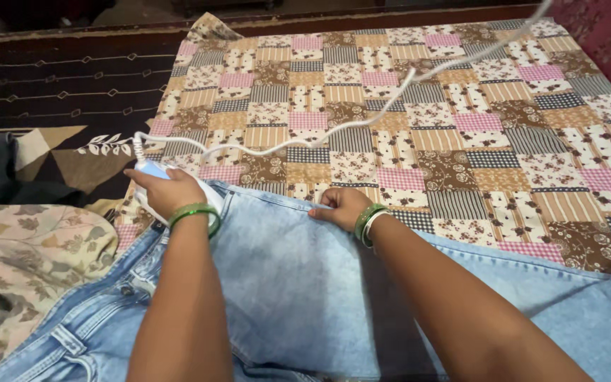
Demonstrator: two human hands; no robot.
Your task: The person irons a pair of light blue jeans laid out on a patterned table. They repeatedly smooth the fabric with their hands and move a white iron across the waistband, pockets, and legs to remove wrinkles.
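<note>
Light blue jeans (298,283) lie spread across a patchwork cloth (419,106). My left hand (166,189) grips the handle of a white and light blue electric iron (151,172), which rests near the jeans' far edge by the waistband side. My right hand (342,206) pinches the upper edge of the denim, fingers closed on the fabric. Both wrists wear green bangles. The iron's body is mostly hidden under my left hand.
A white coiled cord (362,120) runs from the iron across the patchwork cloth toward the top right. A floral cloth (22,269) lies bunched at the left. A dark patterned rug (58,85) lies beyond, and a red carpet (609,35) at the far right.
</note>
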